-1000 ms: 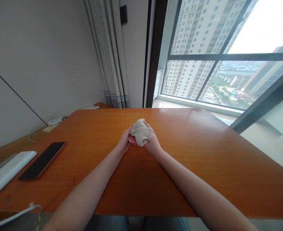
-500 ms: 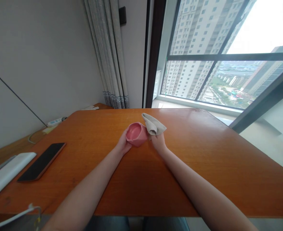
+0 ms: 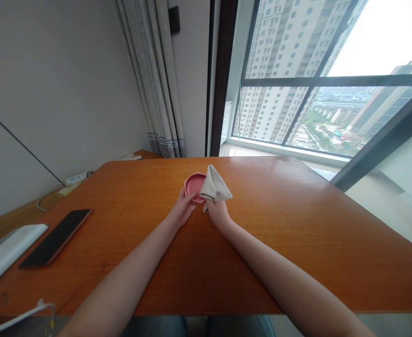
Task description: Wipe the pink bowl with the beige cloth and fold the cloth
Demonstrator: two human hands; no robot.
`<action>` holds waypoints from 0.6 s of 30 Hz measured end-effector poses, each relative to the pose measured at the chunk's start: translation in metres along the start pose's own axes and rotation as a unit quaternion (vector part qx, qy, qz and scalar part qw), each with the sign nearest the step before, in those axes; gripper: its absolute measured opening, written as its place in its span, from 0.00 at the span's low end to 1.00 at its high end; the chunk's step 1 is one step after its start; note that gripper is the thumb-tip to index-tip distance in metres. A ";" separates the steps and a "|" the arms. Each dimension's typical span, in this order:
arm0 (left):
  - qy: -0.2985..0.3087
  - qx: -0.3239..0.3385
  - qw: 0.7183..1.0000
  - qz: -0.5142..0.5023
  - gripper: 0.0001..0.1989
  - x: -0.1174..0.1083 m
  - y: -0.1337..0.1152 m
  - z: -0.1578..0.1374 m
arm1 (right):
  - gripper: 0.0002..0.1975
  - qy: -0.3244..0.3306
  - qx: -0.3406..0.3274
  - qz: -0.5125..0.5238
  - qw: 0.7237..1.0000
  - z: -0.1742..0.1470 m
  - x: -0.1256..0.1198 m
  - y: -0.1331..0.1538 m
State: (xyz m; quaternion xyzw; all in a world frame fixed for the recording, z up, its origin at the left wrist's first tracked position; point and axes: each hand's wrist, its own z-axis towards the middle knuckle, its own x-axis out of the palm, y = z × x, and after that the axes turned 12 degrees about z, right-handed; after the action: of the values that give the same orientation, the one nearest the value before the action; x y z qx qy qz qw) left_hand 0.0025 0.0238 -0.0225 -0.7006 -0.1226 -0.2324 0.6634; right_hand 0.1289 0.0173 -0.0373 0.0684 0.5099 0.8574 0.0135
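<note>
A small pink bowl (image 3: pixel 194 184) is gripped by my left hand (image 3: pixel 184 207), thumb over its near rim, with its hollow side tilted toward me. My right hand (image 3: pixel 219 214) is closed on a light grey cloth (image 3: pixel 215 186), which bunches up above the fingers. The cloth overlaps the bowl's right side and seems to touch it, hiding that part. Both hands are held close together over the middle of the wooden table (image 3: pixel 262 224).
On the table's left lie a dark phone-like slab (image 3: pixel 56 238) and a white rounded device (image 3: pixel 11 250). A white cable (image 3: pixel 23 317) hangs at the near left edge. A power strip (image 3: pixel 78 178) sits by the wall. Beyond the table are a curtain (image 3: pixel 153 79) and a window.
My right hand has brought the cloth leftward onto the bowl's right side. My left hand has turned the bowl, so more of its inside faces me, and its thumb now lies over the rim.
</note>
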 end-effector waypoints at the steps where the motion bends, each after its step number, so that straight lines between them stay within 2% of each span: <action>1: 0.018 -0.019 1.000 0.017 0.20 0.002 -0.001 -0.002 | 0.15 -0.026 0.005 0.008 1.000 0.007 -0.006 0.001; 3: 0.052 -0.076 0.995 0.047 0.21 0.003 -0.006 -0.005 | 0.18 -0.061 0.019 0.044 0.997 0.020 -0.018 0.001; 4: 0.065 -0.103 0.991 0.059 0.23 0.003 -0.008 -0.006 | 0.20 -0.055 0.030 0.061 0.996 0.025 -0.024 0.001; 6: 0.078 -0.143 0.983 0.080 0.26 0.000 -0.013 -0.007 | 0.21 0.002 0.054 0.077 0.996 0.033 -0.032 -0.001; 8: 0.071 -0.166 0.979 0.099 0.24 -0.003 -0.015 -0.006 | 0.21 0.070 0.068 0.075 0.992 0.035 -0.033 -0.001; 10: 0.046 -0.164 0.981 0.098 0.23 -0.005 -0.015 -0.004 | 0.21 0.097 0.074 0.078 0.989 0.031 -0.029 0.000; 14: -0.023 -0.105 0.994 0.024 0.23 -0.003 -0.008 0.000 | 0.22 0.034 0.070 0.062 0.995 0.013 -0.008 0.001; 18: -0.012 -0.058 0.998 0.000 0.23 0.002 -0.004 -0.003 | 0.22 -0.012 0.064 0.016 0.998 0.000 0.005 -0.002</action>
State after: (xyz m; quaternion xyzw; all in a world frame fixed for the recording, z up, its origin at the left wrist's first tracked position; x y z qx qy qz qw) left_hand 0.0020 0.0207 -0.0178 -0.7407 -0.1169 -0.2303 0.6202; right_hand 0.1234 0.0191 -0.0387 0.0874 0.5620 0.8225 0.0018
